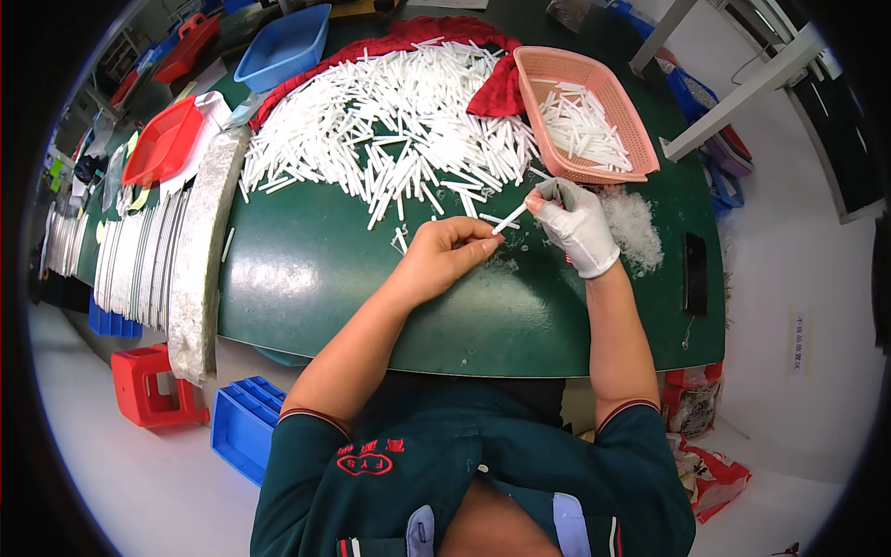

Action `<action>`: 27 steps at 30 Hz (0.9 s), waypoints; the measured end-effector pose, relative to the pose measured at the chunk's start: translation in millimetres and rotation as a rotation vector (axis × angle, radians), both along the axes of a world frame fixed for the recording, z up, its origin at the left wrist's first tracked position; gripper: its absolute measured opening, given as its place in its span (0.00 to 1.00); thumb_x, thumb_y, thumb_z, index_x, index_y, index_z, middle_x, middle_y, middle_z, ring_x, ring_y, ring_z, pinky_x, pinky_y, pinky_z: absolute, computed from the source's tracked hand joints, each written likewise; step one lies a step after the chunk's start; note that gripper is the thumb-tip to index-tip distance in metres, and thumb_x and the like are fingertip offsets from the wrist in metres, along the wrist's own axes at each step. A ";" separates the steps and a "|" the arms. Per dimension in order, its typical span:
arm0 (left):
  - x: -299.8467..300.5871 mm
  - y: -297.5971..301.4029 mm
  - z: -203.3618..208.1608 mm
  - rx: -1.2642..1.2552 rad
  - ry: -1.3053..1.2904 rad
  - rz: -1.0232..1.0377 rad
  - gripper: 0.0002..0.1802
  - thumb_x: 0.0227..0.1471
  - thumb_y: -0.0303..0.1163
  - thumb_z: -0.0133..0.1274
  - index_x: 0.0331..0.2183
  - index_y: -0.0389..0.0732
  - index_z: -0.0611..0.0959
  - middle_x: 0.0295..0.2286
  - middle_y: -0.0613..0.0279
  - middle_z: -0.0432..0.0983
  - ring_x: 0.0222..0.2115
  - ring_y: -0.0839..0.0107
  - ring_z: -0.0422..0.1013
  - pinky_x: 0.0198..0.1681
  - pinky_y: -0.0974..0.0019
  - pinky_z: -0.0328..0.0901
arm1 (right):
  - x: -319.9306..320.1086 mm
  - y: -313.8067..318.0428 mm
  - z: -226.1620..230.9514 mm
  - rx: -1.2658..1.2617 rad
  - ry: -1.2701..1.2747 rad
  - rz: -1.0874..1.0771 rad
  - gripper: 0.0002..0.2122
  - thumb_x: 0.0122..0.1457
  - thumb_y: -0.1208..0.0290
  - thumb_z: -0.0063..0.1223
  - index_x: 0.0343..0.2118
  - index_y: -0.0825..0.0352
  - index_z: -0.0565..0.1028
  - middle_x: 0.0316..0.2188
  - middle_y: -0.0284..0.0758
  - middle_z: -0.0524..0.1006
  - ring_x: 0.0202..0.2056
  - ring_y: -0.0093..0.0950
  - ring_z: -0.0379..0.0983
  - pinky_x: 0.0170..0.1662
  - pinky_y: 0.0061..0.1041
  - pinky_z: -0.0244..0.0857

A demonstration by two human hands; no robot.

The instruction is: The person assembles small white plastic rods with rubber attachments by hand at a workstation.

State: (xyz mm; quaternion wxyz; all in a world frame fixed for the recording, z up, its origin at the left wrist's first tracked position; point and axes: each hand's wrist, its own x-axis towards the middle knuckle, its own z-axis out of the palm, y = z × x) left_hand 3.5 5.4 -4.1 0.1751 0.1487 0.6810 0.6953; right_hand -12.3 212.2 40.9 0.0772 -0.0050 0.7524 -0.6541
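Between my two hands is a slim white stick (510,219), tilted up to the right. My bare left hand (452,249) pinches its lower end between thumb and fingertips. In a white glove with bare fingertips, my right hand (573,223) grips the upper end. Just beyond my hands spreads a large heap of similar white sticks (371,121) on the green table (306,278). A pink perforated basket (640,130) at the far right holds more of these sticks. Beside my right hand lies a pile of clear-white shavings or scraps (633,227).
A red cloth (497,93) lies behind and under the heap. Blue (283,51) and red (162,144) trays stand at the left, near a long whitish wrapped block (200,269). A black phone-like object (694,274) is near the right edge. Below are a red stool (153,385) and blue crate (241,432).
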 end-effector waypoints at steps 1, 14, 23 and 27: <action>-0.2 0.1 0.2 0.002 -0.005 -0.005 0.10 0.53 0.30 0.54 0.35 0.33 0.80 0.24 0.71 0.72 0.24 0.85 0.63 0.27 0.79 0.59 | -0.3 0.3 -2.4 0.014 0.025 -0.001 0.07 0.54 0.71 0.57 0.29 0.69 0.73 0.22 0.24 0.69 0.24 0.13 0.61 0.27 0.14 0.55; -2.7 -3.9 1.6 0.064 -0.025 0.251 0.08 0.53 0.30 0.51 0.30 0.35 0.79 0.22 0.71 0.70 0.23 0.85 0.63 0.27 0.79 0.57 | -24.4 22.3 -0.6 0.336 0.506 -0.606 0.13 0.53 0.67 0.58 0.33 0.72 0.74 0.24 0.32 0.74 0.26 0.18 0.66 0.31 0.19 0.63; -6.0 -0.2 -6.0 0.059 0.025 0.360 0.08 0.52 0.29 0.52 0.29 0.34 0.79 0.19 0.72 0.69 0.20 0.85 0.62 0.24 0.78 0.57 | -2.5 -13.4 -20.0 1.038 0.270 0.168 0.10 0.53 0.61 0.52 0.36 0.56 0.77 0.32 0.38 0.78 0.36 0.36 0.75 0.38 0.33 0.69; -6.5 0.4 -6.4 0.052 0.025 0.355 0.08 0.52 0.29 0.52 0.29 0.34 0.79 0.19 0.71 0.69 0.20 0.85 0.62 0.23 0.78 0.57 | -4.3 -18.7 -20.8 1.300 0.294 0.254 0.09 0.52 0.63 0.52 0.32 0.61 0.75 0.29 0.37 0.78 0.33 0.38 0.75 0.37 0.35 0.69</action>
